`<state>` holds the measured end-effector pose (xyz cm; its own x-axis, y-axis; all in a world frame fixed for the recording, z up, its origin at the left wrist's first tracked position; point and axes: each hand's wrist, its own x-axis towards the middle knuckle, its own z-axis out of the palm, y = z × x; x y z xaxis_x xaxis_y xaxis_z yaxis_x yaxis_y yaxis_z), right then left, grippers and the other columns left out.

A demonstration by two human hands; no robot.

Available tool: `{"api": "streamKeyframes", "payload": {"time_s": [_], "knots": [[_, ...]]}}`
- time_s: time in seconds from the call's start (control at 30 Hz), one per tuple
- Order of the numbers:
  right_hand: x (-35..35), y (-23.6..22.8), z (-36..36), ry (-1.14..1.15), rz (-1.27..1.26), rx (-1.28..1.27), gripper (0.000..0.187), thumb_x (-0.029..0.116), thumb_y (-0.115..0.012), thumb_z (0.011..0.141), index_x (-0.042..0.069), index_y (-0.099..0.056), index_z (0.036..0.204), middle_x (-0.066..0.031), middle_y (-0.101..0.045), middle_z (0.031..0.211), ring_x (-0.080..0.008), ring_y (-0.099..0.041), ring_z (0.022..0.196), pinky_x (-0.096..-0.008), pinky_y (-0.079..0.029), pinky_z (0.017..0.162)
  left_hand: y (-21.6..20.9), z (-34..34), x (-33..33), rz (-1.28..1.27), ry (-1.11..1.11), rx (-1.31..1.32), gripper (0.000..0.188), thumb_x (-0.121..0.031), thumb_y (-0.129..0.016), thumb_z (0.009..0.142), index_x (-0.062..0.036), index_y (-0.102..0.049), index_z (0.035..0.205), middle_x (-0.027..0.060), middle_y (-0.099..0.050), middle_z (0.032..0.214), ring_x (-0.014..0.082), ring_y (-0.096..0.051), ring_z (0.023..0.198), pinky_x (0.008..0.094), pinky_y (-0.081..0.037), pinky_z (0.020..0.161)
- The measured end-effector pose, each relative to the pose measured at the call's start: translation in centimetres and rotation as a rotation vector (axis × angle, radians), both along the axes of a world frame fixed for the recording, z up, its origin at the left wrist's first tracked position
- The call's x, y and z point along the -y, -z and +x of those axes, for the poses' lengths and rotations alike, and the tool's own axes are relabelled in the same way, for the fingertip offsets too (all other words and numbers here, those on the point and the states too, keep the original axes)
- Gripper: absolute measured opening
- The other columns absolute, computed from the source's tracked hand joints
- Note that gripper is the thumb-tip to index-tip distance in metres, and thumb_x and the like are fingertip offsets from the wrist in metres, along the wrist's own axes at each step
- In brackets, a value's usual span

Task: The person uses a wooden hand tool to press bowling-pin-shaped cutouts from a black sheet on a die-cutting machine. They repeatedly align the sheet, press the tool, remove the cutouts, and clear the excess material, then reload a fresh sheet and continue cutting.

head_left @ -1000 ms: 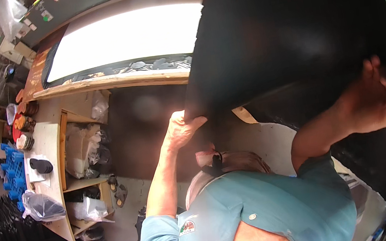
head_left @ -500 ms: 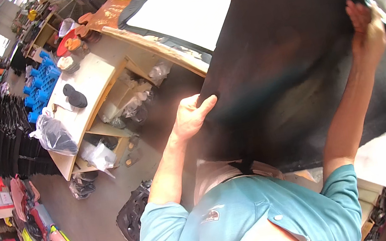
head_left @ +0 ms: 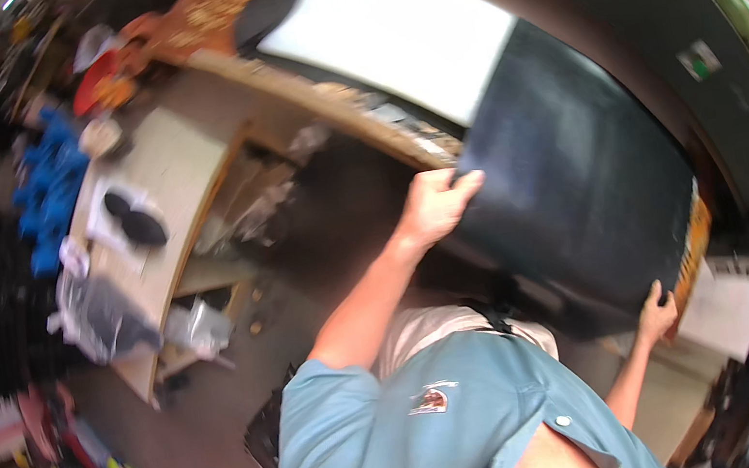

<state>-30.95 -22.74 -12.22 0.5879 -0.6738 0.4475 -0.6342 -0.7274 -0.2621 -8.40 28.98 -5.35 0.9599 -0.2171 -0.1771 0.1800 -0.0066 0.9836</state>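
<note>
A large, smooth black sheet (head_left: 580, 172) slopes down toward me from the worktable, its surface dully shiny. My left hand (head_left: 434, 210) is closed on its left edge, thumb on top. At the lower right corner, my right hand (head_left: 657, 315) grips the same sheet, with the thumb raised along the edge and the other fingers partly hidden. Beyond the left hand, a bright white sheet (head_left: 400, 24) lies on the table, bordering the black one. The black sheet's near edge hangs close to my waist.
A wooden table edge (head_left: 314, 97) runs in front of me. On the left, a bench (head_left: 176, 153) carries dark sole-shaped pieces (head_left: 135, 218) and a plastic-wrapped bundle (head_left: 103, 311). Blue plastic crates (head_left: 54, 192) stand behind it. A white paper (head_left: 725, 311) lies at the right.
The black sheet has come down from a raised, upright position onto the table side. My right hand has dropped to its near right corner; my left hand keeps its hold, farther right in view.
</note>
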Motion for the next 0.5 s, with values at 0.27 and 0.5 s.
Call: {"api": "streamKeyframes", "payload": {"time_s": [0.27,0.5], "knots": [[-0.9,4.6,-4.2,0.332,0.383,0.372,0.082,0.057,-0.083,0.092,-0.01,-0.065,0.136,-0.0266,-0.069,0.129,-0.0335,-0.064,0.13,-0.0439,-0.051,0.112,1.9,2.7,-1.1,-0.111,0.022,-0.125,0.025,-0.021,-0.072,0.108,0.0027,-0.079,0.111,-0.0025,-0.072,0.092,0.005,-0.059,0.079,0.0245,-0.049,0.069],[-1.0,1.7,-4.0,0.341,0.654,0.362,0.076,0.054,-0.089,0.088,-0.01,-0.071,0.126,-0.0174,-0.075,0.116,-0.0232,-0.071,0.109,-0.0344,-0.054,0.1,0.6,5.6,-1.6,-0.146,0.035,-0.163,0.025,-0.017,-0.069,0.109,0.0032,-0.076,0.122,0.0029,-0.077,0.11,0.0088,-0.067,0.092,0.0259,-0.054,0.083]]}}
